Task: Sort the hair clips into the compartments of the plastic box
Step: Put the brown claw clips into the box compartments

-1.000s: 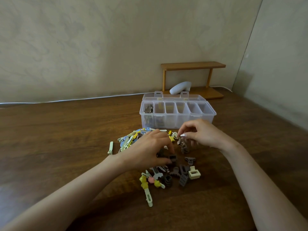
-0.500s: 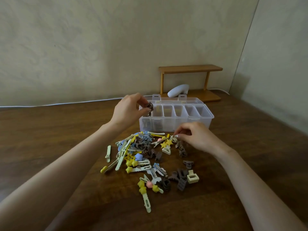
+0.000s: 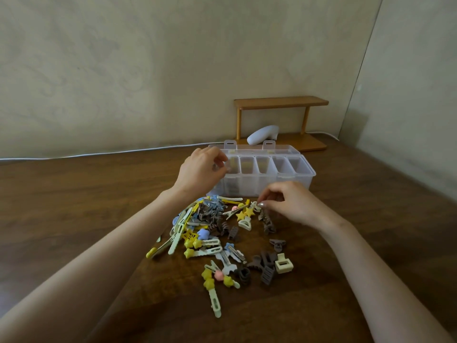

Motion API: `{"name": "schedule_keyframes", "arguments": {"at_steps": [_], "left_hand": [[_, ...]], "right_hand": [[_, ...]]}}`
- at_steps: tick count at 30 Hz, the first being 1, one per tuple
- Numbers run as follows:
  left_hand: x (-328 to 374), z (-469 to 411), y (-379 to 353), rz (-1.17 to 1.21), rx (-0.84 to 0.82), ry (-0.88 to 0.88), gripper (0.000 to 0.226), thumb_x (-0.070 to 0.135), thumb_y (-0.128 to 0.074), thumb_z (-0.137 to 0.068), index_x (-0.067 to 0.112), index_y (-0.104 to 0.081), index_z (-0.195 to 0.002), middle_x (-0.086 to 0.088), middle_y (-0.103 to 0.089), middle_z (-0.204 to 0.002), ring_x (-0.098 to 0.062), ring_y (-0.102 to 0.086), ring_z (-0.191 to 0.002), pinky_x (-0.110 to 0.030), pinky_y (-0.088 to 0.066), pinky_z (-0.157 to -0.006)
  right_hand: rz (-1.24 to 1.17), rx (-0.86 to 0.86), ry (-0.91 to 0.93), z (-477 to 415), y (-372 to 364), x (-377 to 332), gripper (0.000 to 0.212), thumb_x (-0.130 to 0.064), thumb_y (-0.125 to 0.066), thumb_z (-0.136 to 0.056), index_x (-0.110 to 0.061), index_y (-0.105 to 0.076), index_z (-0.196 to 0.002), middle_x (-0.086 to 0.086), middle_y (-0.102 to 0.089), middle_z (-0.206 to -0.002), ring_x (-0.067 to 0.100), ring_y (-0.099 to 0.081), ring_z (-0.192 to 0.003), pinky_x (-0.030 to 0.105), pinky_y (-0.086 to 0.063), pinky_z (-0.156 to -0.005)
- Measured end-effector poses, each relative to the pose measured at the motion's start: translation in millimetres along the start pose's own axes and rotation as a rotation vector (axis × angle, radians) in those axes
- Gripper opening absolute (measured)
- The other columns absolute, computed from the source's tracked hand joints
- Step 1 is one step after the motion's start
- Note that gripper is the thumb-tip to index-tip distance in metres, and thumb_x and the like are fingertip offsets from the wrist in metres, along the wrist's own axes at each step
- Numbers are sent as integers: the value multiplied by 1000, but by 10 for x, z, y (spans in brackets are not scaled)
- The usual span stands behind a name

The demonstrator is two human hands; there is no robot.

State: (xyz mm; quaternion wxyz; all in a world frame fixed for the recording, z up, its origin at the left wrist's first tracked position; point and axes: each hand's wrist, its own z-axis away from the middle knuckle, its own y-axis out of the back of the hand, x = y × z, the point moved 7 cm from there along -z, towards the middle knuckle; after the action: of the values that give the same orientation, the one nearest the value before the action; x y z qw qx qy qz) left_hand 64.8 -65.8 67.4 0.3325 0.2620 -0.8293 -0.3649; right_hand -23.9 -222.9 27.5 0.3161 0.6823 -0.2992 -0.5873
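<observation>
I log left hand [image 3: 201, 170] moved from hair clips [image 3: 210, 233] to plastic box [image 3: 249, 185], over leftmost compartment; its grip curled, contents indiscernible. Right hand [image 3: 289, 204] grip pinches pale clip [image 3: 254, 204]. Sorting barely begun.

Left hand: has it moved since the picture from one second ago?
Yes. The left hand moved from the pile of hair clips away from the person, to the left end of the plastic box.
</observation>
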Motion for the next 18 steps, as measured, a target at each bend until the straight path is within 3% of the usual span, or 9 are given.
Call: {"name": "schedule_keyframes", "arguments": {"at_steps": [5,8,13,18], "left_hand": [[166,229,41,35,-2,-79,14,23,-61,-87,19,-61,-100,10,-59,-92,-10,-50,-87,-25,-44,-72],[295,363,-12,70,-85,-126,14,23,-62,-86,21,-61,-100,12,-58,-92,-5,-51,-85,-19,-42,-72],[413,530,-111,141,-248,-176,14,27,-64,-84,20,-62,-96,9,-62,-93,-6,-54,-86,-30,-50,-77],[397,628,-154,149,-336,-192,13,29,-64,-85,24,-61,-96,12,-60,-93,-3,-54,-86,-28,-51,-78]], "right_hand": [[-15,-136,-94,43,-5,82,16,-31,-71,-80,-23,-65,-92,-5,-65,-90,13,-64,-82,25,-52,-68],[-50,-243,-109,79,-66,71,25,-31,-77,-73,-23,-65,-93,-4,-65,-89,13,-63,-80,23,-50,-63],[-11,-349,-114,115,-119,42,37,-32,-80,-69,-24,-63,-101,-6,-59,-88,7,-56,-78,18,-41,-60],[41,-406,-98,145,-154,37,27,-29,-77,-73,-28,-62,-96,-10,-59,-91,5,-55,-82,18,-41,-65]]}}
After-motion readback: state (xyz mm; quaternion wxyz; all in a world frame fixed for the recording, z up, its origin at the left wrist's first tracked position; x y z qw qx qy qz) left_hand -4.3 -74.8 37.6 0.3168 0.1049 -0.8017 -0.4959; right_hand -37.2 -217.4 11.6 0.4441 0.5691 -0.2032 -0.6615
